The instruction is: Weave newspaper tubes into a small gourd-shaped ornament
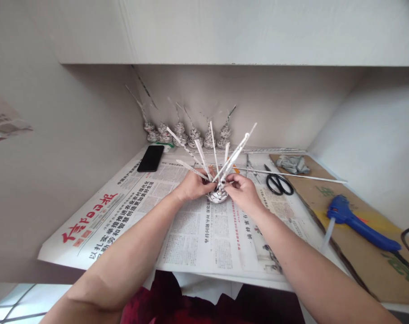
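Observation:
Over the middle of the newspaper, my two hands work at a small woven paper basket [218, 196] made of rolled newspaper. Several rolled-paper strips [215, 146] stick up and fan out from its rim. On the basket's left side is my left hand [195, 183], its fingers closed on the woven rim and the base of the strips. My right hand [242, 191] pinches at the right side, by a strip [234, 155] that slants up to the right. The fingertips partly hide the inside of the basket. A long thin paper stick [292, 175] lies behind my right hand.
Several gourd-shaped woven paper pieces [194, 137] line the back wall. A black phone [151, 158] lies at left on the newspaper [187, 229]. At right are black-handled scissors [279, 183] and cardboard [363, 270] bearing a blue glue gun [363, 227] and crumpled grey material [293, 164]. A shelf [231, 36] hangs above.

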A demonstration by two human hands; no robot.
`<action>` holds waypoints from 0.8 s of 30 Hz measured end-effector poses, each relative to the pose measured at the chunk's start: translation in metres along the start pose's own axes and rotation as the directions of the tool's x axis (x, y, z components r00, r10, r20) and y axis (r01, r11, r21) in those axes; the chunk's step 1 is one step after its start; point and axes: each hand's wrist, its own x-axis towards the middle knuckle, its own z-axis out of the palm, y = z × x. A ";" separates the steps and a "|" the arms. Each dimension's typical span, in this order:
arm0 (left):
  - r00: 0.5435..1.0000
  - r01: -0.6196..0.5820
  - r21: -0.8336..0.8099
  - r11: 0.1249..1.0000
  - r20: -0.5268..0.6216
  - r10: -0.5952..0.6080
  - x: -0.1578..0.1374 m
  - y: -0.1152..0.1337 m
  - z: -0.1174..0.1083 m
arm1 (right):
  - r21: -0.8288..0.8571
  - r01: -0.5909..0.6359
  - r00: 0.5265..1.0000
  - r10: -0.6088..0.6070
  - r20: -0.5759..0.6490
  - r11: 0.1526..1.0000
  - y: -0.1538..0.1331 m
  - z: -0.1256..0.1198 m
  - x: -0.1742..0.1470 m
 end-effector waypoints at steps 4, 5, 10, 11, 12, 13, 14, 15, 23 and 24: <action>0.999 0.032 -0.007 0.999 -0.001 -0.032 0.001 -0.006 -0.001 | 0.014 0.032 0.999 -0.032 0.035 0.999 -0.003 -0.001 -0.002; 0.999 0.032 -0.005 0.999 -0.002 -0.032 0.001 -0.006 -0.001 | 0.011 0.038 0.999 -0.038 0.038 0.999 -0.004 -0.001 -0.002; 0.999 -0.010 0.025 1.000 -0.030 0.011 0.002 0.002 -0.004 | -0.071 0.114 0.990 -0.108 0.092 0.991 -0.014 -0.003 -0.008; 0.999 -0.011 0.036 0.999 -0.035 0.013 0.002 0.003 -0.004 | -0.096 0.140 0.986 -0.130 0.101 0.985 -0.016 -0.003 -0.009; 0.999 -0.010 0.045 0.999 -0.038 0.012 0.002 0.005 -0.004 | -0.126 0.161 0.984 -0.149 0.100 0.979 -0.017 -0.003 -0.010; 0.999 -0.006 0.048 0.999 -0.041 0.008 0.002 0.005 -0.004 | -0.156 0.173 0.983 -0.160 0.093 0.973 -0.018 -0.003 -0.011; 0.999 0.000 0.045 0.999 -0.045 0.002 0.002 0.005 -0.003 | -0.183 0.175 0.984 -0.163 0.078 0.967 -0.019 -0.003 -0.011; 0.999 0.007 0.035 0.999 -0.047 -0.006 0.002 0.005 -0.003 | -0.204 0.170 0.985 -0.160 0.062 0.964 -0.018 -0.002 -0.012; 0.999 0.029 -0.061 0.998 -0.025 -0.031 0.003 0.001 -0.003 | -0.222 0.193 0.981 -0.186 0.055 0.956 -0.017 -0.001 -0.010; 0.999 0.025 -0.075 0.997 -0.023 -0.027 0.002 0.000 -0.002 | -0.236 0.196 0.981 -0.189 0.054 0.952 -0.018 -0.001 -0.011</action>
